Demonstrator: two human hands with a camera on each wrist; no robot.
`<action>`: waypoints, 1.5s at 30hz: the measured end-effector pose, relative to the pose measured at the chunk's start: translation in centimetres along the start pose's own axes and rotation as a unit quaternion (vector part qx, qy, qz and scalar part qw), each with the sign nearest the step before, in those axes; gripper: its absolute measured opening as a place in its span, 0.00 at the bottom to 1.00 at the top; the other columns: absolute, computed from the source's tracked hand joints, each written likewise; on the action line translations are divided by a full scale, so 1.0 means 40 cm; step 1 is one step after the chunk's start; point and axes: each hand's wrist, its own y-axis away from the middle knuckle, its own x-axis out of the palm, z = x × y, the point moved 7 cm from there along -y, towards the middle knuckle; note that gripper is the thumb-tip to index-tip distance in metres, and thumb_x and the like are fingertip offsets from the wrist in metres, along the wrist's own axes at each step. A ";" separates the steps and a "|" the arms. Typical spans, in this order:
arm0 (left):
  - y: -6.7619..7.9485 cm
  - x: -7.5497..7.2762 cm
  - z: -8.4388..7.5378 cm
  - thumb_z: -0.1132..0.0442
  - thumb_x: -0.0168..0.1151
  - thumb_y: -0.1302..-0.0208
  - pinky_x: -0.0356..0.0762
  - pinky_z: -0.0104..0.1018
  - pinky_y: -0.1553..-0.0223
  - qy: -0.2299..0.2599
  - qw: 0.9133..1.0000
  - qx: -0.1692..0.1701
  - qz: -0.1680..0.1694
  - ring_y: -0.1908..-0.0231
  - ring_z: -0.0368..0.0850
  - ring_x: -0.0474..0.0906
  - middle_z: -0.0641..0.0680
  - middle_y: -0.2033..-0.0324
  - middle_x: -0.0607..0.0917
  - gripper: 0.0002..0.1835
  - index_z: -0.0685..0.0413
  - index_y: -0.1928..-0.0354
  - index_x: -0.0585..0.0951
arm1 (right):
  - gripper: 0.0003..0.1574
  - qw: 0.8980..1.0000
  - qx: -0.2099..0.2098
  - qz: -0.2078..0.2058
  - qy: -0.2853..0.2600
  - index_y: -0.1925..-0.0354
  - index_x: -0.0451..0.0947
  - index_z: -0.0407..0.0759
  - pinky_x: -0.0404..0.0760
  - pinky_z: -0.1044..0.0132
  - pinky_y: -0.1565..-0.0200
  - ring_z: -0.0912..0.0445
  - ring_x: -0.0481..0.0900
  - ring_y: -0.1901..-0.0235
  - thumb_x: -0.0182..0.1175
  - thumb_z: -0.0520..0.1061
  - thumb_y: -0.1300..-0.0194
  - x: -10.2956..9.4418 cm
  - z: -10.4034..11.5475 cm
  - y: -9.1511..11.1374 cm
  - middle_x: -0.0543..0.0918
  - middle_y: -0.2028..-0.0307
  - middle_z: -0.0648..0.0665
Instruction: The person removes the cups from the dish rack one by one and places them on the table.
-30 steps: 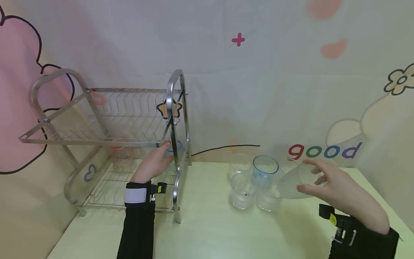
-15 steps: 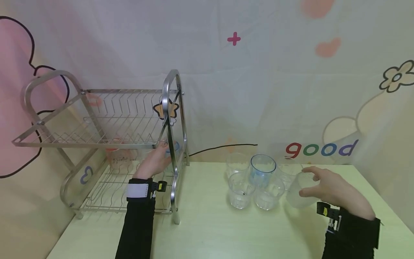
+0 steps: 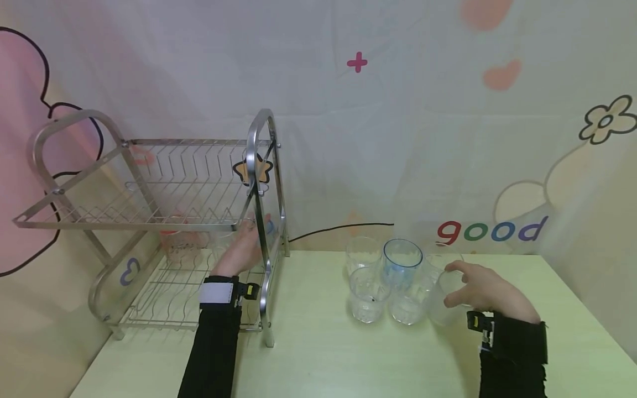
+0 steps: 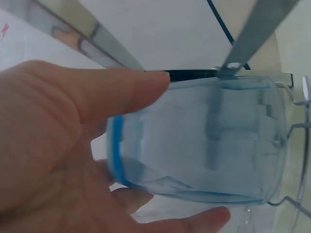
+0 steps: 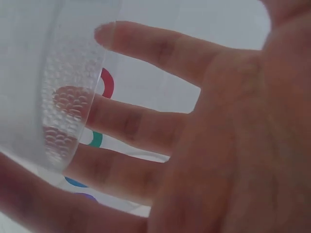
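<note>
My left hand (image 3: pixel 241 251) reaches into the lower tier of the metal dish rack (image 3: pixel 265 260). It holds a clear glass with a blue rim (image 4: pixel 194 141), thumb along one side and fingers along the other, its far end by the rack wires. My right hand (image 3: pixel 485 290) holds a frosted glass (image 3: pixel 440 304) at its upper end, low at the table's right. A beaded texture marks the frosted glass's end nearest my palm in the right wrist view. Beside it are several glasses, among them a blue-rimmed one (image 3: pixel 402 262) and a front clear one (image 3: pixel 367 301).
An orange-rimmed glass (image 3: pixel 181 246) stands at the left of the rack's lower tier. The rack's upper tier (image 3: pixel 124 225) hangs over my left hand. Behind the pale table (image 3: pixel 348 359) is a printed cloth backdrop (image 3: pixel 318 138).
My right hand has moved left and down with the frosted glass, which was tilted and is now more upright beside the other glasses. My left hand has barely moved at its glass.
</note>
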 end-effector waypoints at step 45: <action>0.112 -0.084 -0.028 0.57 0.56 0.27 0.75 0.62 0.56 -0.036 0.994 -0.095 -0.046 0.45 0.72 0.67 0.81 0.37 0.59 0.34 0.67 0.27 0.57 | 0.44 0.963 -0.217 -0.161 0.028 0.29 0.62 0.40 0.64 0.36 0.40 0.37 0.63 0.35 0.61 0.61 0.34 -0.064 0.286 0.157 0.69 0.34 0.36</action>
